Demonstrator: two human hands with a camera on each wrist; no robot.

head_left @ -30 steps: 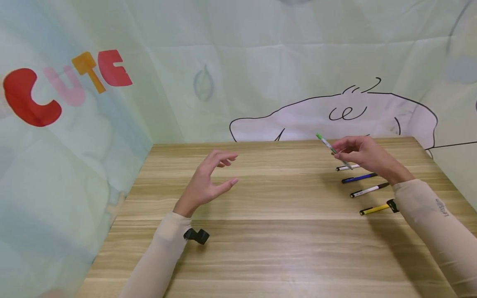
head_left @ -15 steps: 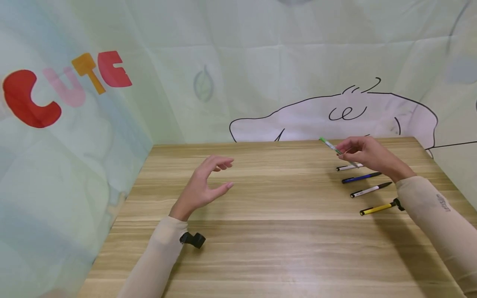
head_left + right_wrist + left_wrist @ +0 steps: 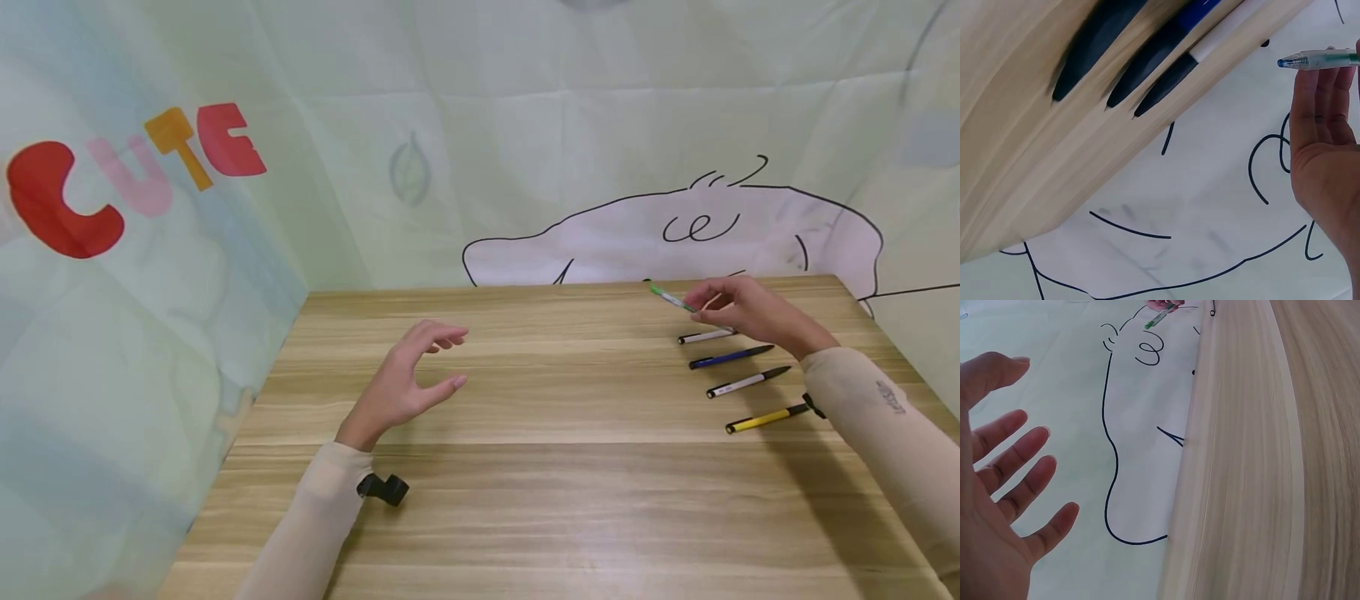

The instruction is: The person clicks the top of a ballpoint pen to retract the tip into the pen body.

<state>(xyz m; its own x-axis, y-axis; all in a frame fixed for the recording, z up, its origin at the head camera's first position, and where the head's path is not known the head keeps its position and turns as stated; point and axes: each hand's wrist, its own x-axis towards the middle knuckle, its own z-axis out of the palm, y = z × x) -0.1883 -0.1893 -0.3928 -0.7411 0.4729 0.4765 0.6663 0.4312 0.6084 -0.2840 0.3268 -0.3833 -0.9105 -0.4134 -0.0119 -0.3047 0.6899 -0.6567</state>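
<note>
My right hand (image 3: pixel 757 315) pinches a clear pen with a green end (image 3: pixel 670 297) above the far right of the table. In the right wrist view its pointed tip (image 3: pixel 1297 60) shows bluish. Below that hand lie several pens in a column: a white pen (image 3: pixel 701 337) farthest back, a blue pen (image 3: pixel 723 359), another white pen with a black grip (image 3: pixel 742 382) and a yellow pen (image 3: pixel 761 419) nearest. The back white pen is partly hidden by the right hand. Over the left half of the table my left hand (image 3: pixel 401 379) hovers, fingers spread apart from the thumb, holding nothing.
The wood-grain table (image 3: pixel 525 500) ends at a hanging cloth (image 3: pixel 420 183) behind and at the left. Printed letters and a line drawing cover the cloth. A small black device (image 3: pixel 386 490) sits on the left wrist.
My right hand has shifted slightly right with the green-ended pen, which now lies flatter. My left hand has drifted a little left and toward me. The pens on the table stay put.
</note>
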